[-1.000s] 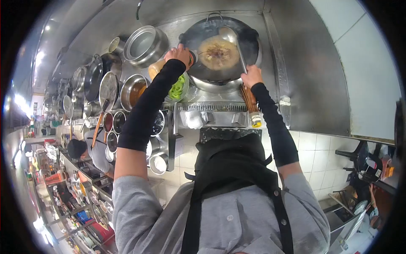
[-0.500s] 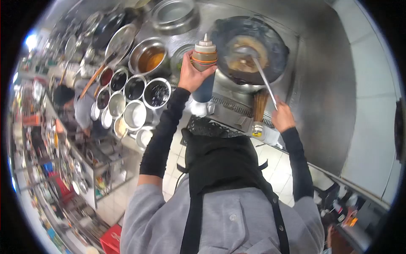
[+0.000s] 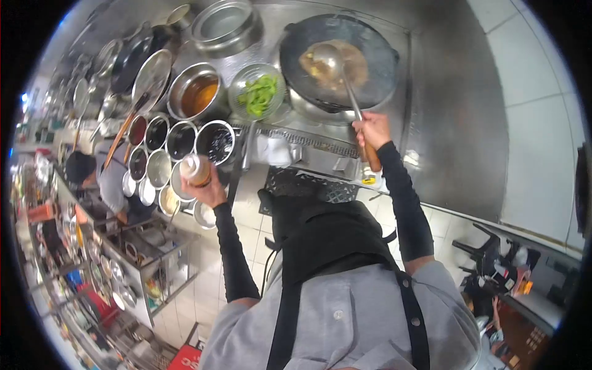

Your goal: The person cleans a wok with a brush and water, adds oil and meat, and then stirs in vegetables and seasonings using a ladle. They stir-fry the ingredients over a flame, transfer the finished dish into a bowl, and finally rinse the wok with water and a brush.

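My left hand (image 3: pixel 211 190) is wrapped around a squeeze bottle (image 3: pixel 196 171) with a pale top, held over the row of metal seasoning pots. In my right hand (image 3: pixel 374 129) is a ladle (image 3: pixel 353 94), gripped near its brown handle end. The ladle's round bowl rests among brownish food in liquid (image 3: pixel 350 66) inside a dark wok (image 3: pixel 385 80). Light steam or haze hangs over the wok. Just left of it, a glass-like bowl (image 3: pixel 235 106) holds green cut vegetables (image 3: pixel 259 95).
Several metal pots (image 3: pixel 214 147) with sauces and seasonings stand left of me. A pot of amber liquid (image 3: pixel 200 94) and a large metal pot (image 3: pixel 225 28) sit behind them. A white cloth (image 3: pixel 274 151) lies at the counter's front edge. Another person (image 3: pixel 111 185) works at far left.
My left hand has carried the squeeze bottle from beside the wok to the left, over the seasoning pots. The vegetable bowl now shows fully. The ladle still sits in the wok, my right hand nearer it.
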`<act>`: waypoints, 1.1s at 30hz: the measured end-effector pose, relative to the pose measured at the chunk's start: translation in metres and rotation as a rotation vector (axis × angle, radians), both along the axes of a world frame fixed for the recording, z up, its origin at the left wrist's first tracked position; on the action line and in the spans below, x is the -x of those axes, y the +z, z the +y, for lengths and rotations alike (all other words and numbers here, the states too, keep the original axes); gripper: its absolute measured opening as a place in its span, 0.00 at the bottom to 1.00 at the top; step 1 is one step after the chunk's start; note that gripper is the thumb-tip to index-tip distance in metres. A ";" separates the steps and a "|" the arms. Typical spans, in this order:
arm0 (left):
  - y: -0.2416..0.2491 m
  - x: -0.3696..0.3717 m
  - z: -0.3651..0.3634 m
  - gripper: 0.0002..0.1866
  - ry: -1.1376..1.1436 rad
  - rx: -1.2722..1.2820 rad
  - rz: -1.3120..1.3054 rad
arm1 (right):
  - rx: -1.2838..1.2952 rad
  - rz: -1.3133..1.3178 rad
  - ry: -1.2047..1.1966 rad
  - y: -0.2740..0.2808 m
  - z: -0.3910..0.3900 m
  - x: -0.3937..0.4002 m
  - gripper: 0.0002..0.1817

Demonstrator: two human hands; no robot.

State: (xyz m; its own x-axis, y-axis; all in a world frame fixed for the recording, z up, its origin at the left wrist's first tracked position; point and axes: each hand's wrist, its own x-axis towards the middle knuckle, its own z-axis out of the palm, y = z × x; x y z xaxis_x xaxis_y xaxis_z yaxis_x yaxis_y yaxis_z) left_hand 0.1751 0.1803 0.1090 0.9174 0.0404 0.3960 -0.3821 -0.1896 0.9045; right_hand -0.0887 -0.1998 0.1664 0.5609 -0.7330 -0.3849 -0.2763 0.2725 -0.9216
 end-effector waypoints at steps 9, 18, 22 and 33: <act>-0.038 0.024 0.011 0.53 -0.022 0.049 -0.003 | 0.344 0.126 -0.123 -0.027 -0.022 -0.021 0.09; -0.096 0.148 -0.016 0.37 -0.539 -0.064 1.138 | 0.353 0.242 -0.061 0.031 0.034 0.007 0.08; -0.235 0.154 -0.075 0.45 -0.693 -0.413 0.647 | 0.702 0.411 -0.113 0.024 0.030 0.007 0.09; -0.239 0.163 -0.089 0.32 -0.928 -1.387 0.443 | 0.500 0.297 -0.126 0.026 -0.005 0.004 0.08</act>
State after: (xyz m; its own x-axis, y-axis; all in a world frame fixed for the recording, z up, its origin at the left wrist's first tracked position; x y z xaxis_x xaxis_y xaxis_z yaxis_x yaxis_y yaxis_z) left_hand 0.0121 0.0916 -0.1301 0.4751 -0.6491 -0.5941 -0.5931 -0.7349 0.3288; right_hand -0.0931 -0.2052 0.1929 0.3787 -0.9197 -0.1032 -0.5355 -0.1268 -0.8349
